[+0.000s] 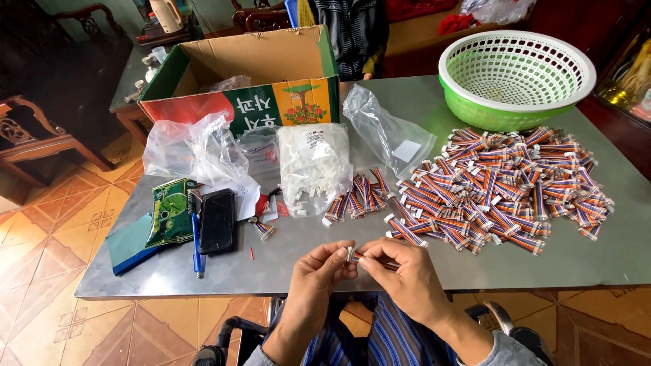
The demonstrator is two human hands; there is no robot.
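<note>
My left hand [319, 272] and my right hand [400, 274] meet above the table's front edge. Together they pinch a small white connector [350, 255] joined to a short striped ribbon cable, which my right hand's fingers mostly cover. A large heap of the same multicoloured ribbon cables [505, 186] lies to the right on the grey metal table [271, 261]. A smaller row of cables [356, 200] sits beside a clear bag of white connectors [313, 166] in the middle.
A green-and-white plastic basket [515, 78] stands at the back right. An open cardboard box [251, 81] stands at the back left with clear bags [193, 149] before it. A black phone [218, 221], blue pen [196, 244], green packet [169, 211] lie left.
</note>
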